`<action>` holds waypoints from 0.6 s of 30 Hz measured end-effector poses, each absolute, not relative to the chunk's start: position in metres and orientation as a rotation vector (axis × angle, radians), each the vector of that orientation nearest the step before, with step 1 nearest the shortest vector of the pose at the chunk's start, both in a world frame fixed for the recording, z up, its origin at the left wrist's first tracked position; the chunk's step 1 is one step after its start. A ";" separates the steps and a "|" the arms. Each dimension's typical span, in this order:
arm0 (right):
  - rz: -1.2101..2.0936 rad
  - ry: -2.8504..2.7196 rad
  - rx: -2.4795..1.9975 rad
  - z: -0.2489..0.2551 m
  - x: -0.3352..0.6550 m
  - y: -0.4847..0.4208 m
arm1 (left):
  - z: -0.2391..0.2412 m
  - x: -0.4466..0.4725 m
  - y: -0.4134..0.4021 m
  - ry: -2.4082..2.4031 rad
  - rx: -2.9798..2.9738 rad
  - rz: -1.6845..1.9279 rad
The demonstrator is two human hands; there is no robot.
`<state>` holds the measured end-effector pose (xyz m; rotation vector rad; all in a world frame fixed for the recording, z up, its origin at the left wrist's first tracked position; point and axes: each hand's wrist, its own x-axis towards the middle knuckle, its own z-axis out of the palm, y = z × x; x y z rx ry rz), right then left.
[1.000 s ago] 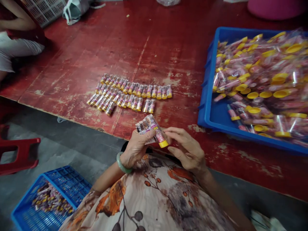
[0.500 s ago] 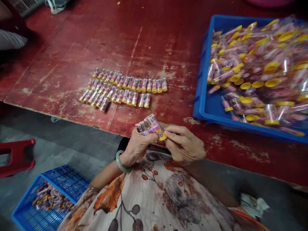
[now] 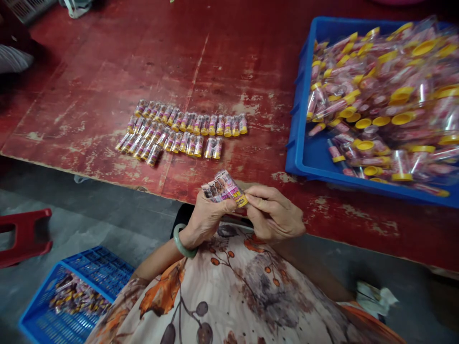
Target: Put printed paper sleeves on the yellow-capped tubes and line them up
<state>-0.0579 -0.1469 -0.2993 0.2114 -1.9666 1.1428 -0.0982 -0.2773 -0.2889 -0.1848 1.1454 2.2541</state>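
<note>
My left hand (image 3: 207, 214), with a pale green bangle at its wrist, is closed around printed labels (image 3: 215, 189) and a clear tube with a yellow cap (image 3: 241, 199), just off the table's front edge. The thumb lies across the lower part of the labels. My right hand (image 3: 275, 213) pinches at the yellow-capped end, fingertips pressed together there; exactly what they grip is too small to make out. Beyond my hands, rows of small labelled tubes with yellow caps (image 3: 186, 125) lie on the red table (image 3: 258, 57).
A blue tray (image 3: 299, 110) heaped with yellow-capped tubes stands on the table at right. Below left, a blue basket (image 3: 39, 306) holds many small tubes, near a red stool (image 3: 28, 246) on the floor. Part of another person shows at the far left edge.
Both hands keep nearly the same hold on the labels and tube; the right fingers shift only slightly at the capped end. The view has moved a little, sliding the table and tray.
</note>
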 end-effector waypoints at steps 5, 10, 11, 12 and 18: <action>1.107 -1.963 0.213 -0.301 -0.058 -0.147 | -0.289 -0.098 -0.276 1.151 -0.218 2.263; 1.064 -1.965 0.201 -0.300 -0.058 -0.148 | -0.289 -0.097 -0.275 1.172 -0.197 2.264; 1.058 -1.963 0.199 -0.299 -0.059 -0.149 | -0.290 -0.097 -0.275 1.171 -0.185 2.267; 1.051 -1.963 0.200 -0.299 -0.059 -0.149 | -0.291 -0.097 -0.275 1.170 -0.170 2.271; 1.051 -1.958 0.209 -0.298 -0.060 -0.149 | -0.294 -0.096 -0.276 1.242 -0.139 2.257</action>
